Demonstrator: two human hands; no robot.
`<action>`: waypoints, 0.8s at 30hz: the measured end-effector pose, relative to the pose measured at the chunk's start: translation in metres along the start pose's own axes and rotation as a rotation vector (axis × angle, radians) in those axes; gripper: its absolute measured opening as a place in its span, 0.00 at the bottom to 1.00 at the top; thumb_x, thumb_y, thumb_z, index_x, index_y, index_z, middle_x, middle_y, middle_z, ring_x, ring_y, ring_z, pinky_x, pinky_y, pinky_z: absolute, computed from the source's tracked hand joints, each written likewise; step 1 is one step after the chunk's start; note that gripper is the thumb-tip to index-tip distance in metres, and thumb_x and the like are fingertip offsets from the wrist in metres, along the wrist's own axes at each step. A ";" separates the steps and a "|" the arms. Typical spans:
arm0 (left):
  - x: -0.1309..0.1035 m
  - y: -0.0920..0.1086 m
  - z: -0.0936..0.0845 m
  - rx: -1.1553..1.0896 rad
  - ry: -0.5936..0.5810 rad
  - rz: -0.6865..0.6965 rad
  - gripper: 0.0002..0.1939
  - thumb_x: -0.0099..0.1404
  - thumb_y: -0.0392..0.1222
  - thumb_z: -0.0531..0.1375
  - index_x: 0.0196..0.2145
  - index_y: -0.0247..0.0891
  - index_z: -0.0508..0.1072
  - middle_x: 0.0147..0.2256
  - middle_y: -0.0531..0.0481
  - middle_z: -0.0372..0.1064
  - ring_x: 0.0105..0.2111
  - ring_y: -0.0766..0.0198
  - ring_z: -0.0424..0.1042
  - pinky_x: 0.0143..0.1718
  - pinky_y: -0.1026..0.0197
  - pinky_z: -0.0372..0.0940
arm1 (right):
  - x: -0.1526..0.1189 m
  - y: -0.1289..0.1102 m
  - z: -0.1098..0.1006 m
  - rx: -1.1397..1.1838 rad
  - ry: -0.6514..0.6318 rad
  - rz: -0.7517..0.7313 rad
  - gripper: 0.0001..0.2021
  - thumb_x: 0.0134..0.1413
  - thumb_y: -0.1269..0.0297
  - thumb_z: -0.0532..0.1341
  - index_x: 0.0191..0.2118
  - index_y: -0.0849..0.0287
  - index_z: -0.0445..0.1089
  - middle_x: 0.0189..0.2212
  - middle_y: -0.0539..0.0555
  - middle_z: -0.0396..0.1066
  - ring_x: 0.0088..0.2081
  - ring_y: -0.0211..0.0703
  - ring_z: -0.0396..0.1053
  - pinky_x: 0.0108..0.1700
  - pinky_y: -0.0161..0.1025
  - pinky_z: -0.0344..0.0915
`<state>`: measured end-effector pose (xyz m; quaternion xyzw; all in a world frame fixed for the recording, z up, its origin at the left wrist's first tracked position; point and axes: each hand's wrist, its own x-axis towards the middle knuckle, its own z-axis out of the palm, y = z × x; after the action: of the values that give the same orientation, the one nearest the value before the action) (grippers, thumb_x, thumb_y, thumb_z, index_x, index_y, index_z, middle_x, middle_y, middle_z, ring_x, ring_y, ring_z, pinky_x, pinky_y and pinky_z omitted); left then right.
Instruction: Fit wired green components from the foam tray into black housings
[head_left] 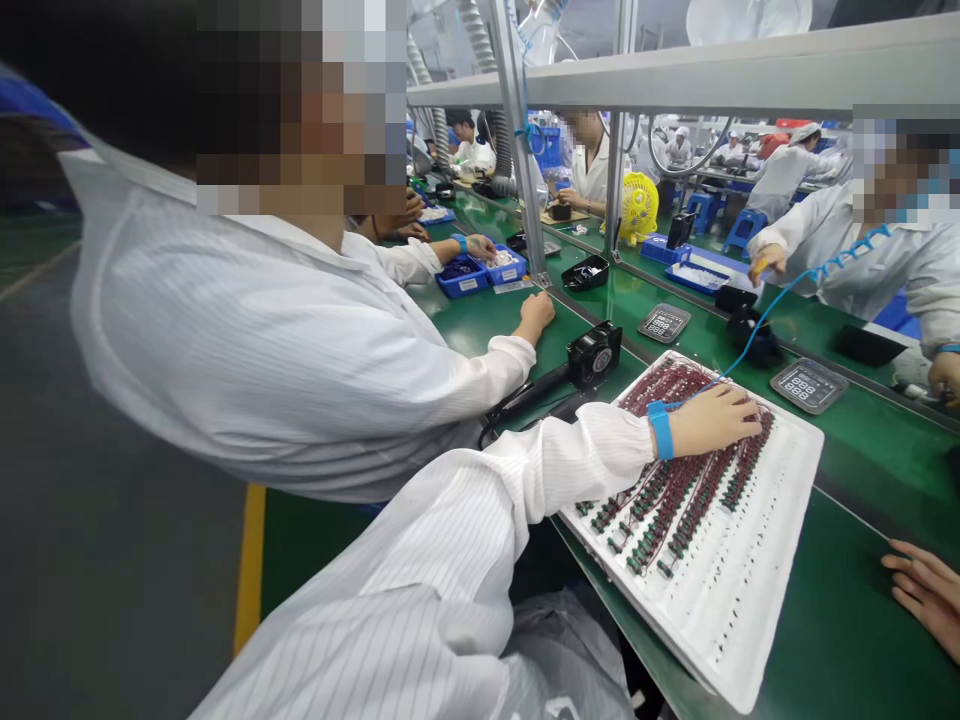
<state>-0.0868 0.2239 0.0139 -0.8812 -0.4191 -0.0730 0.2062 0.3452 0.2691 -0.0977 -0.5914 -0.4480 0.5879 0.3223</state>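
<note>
My left hand (714,420), with a blue wrist strap (661,431) and coiled cord, lies palm down over rows of small green parts with dark red wires (675,500). Its fingers are stretched out, and what is under the palm is hidden. The rows stand in a white foam tray (757,600), whose right side shows bare lines of small dark slots. At the right edge, my right hand (926,592) is partly in view, apart from the tray, its fingers extended with nothing seen in them.
A co-worker in a white coat (300,340) sits close on my left. A black fan (595,355) stands beside the tray. Display panels (810,385) lie beyond it. Metal posts (519,150) rise along the bench; another co-worker (832,235) works across.
</note>
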 end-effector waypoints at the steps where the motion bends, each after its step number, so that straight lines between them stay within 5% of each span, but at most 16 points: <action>1: 0.000 0.000 0.000 -0.010 -0.005 -0.005 0.16 0.78 0.35 0.52 0.55 0.40 0.76 0.58 0.43 0.72 0.59 0.54 0.69 0.58 0.52 0.62 | -0.001 0.000 0.000 0.022 -0.020 0.022 0.21 0.38 0.50 0.75 0.43 0.45 0.82 0.45 0.59 0.77 0.42 0.56 0.79 0.43 0.37 0.79; 12: -0.002 0.003 -0.001 -0.058 -0.051 0.002 0.16 0.78 0.35 0.51 0.55 0.38 0.75 0.58 0.46 0.73 0.60 0.54 0.67 0.60 0.52 0.62 | -0.014 -0.009 0.011 0.091 -0.025 0.069 0.22 0.38 0.54 0.76 0.43 0.48 0.83 0.44 0.58 0.78 0.40 0.50 0.77 0.40 0.33 0.79; 19: -0.006 0.010 -0.006 -0.033 -0.021 -0.108 0.16 0.76 0.34 0.53 0.54 0.41 0.77 0.70 0.35 0.56 0.64 0.47 0.65 0.61 0.46 0.62 | -0.022 -0.020 0.023 0.082 -0.004 0.067 0.26 0.24 0.50 0.80 0.38 0.43 0.83 0.40 0.54 0.78 0.41 0.48 0.77 0.37 0.30 0.80; 24: -0.006 0.014 -0.013 -0.080 -0.154 -0.182 0.21 0.75 0.32 0.50 0.60 0.40 0.72 0.56 0.32 0.69 0.52 0.48 0.73 0.52 0.49 0.66 | -0.026 -0.022 0.025 0.126 -0.071 0.035 0.26 0.26 0.53 0.82 0.40 0.46 0.83 0.39 0.54 0.78 0.38 0.42 0.76 0.37 0.29 0.80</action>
<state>-0.0790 0.2064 0.0192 -0.8500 -0.5087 -0.0400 0.1305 0.3193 0.2507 -0.0695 -0.5566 -0.4109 0.6410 0.3323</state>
